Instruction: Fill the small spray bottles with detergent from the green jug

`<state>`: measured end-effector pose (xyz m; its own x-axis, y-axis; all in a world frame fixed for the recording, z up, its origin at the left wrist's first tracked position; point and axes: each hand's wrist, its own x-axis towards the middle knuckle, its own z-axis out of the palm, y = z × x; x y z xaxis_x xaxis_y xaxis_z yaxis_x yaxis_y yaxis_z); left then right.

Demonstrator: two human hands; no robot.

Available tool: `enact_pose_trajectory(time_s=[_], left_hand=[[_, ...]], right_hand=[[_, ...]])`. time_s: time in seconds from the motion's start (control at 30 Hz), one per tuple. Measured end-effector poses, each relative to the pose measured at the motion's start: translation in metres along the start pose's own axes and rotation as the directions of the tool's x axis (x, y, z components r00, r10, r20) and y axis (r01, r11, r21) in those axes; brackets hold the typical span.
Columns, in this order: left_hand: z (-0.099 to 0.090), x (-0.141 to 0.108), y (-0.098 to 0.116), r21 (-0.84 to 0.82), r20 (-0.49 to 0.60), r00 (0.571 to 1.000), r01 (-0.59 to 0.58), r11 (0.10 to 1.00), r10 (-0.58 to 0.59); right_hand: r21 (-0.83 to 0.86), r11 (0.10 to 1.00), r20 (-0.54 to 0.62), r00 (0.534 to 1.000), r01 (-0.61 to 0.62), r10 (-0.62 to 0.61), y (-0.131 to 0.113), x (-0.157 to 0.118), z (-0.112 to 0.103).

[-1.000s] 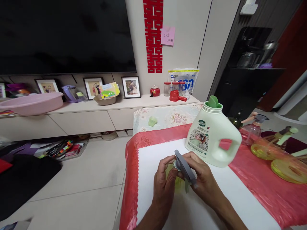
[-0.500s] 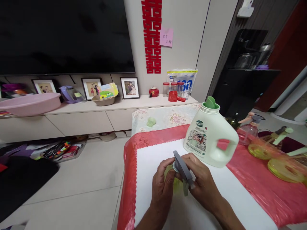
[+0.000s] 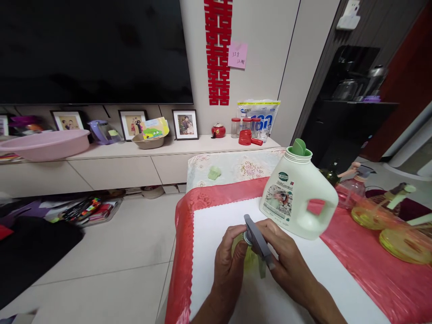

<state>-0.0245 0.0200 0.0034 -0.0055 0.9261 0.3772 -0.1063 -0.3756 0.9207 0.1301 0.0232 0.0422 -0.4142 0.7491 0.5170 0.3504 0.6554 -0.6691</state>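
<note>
Head camera view: at the far left, a smooth pink plastic basin (image 3: 47, 144), long and shallow with a rounded rim, sits on a pale, flat-fronted cabinet (image 3: 114, 171). Farther right on it, an oval tan basket (image 3: 148, 142) holds a brightly printed booklet (image 3: 154, 129). Next comes glossy, wrinkled red plastic film (image 3: 184, 234), draped over the near table edge, then a matte white mat (image 3: 207, 225) with a scalloped border. Beyond the film lies a crumpled, pale green piece (image 3: 214, 173) on floral cloth (image 3: 232, 164).

The person's left hand (image 3: 229, 261) curls around the neck of a translucent yellow-green bottle (image 3: 250, 263), thumb and fingers closed near its ridged collar (image 3: 248, 238). The bottle is above the mat, mostly hidden by the hands. Its slim grey sprayer head (image 3: 258, 238) slants down to the right, and the right hand (image 3: 286, 258) has it between bent fingers and thumb, nearly closed.

Behind the right hand stands an upright, pale green plastic jug (image 3: 300, 198) with a looped handle, threaded mouth and curved green scoop-like piece (image 3: 299, 147). Rounded, clear yellow bottles (image 3: 403, 245) rest farther right.
</note>
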Motion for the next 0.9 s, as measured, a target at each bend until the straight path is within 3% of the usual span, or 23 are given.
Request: enact_pose_trajectory(time_s=[0.33,0.57,0.9], left_hand=[[-0.001,0.001,0.001,-0.106,0.047,0.999,-0.018,0.994,0.023],[-0.001,0.002,-0.003,-0.074,0.037,0.998,-0.048,0.996,0.051],[-0.006,0.002,-0.006,-0.096,0.088,0.995,-0.042,0.994,0.051]], right_hand=[[-0.074,0.997,-0.142,0.989,0.033,-0.044,0.001,0.002,0.009],[0.018,1.000,-0.035,0.999,-0.020,0.021,0.000,0.002,0.005],[-0.064,0.998,-0.200,0.980,0.010,-0.023,0.003,0.001,0.015]])
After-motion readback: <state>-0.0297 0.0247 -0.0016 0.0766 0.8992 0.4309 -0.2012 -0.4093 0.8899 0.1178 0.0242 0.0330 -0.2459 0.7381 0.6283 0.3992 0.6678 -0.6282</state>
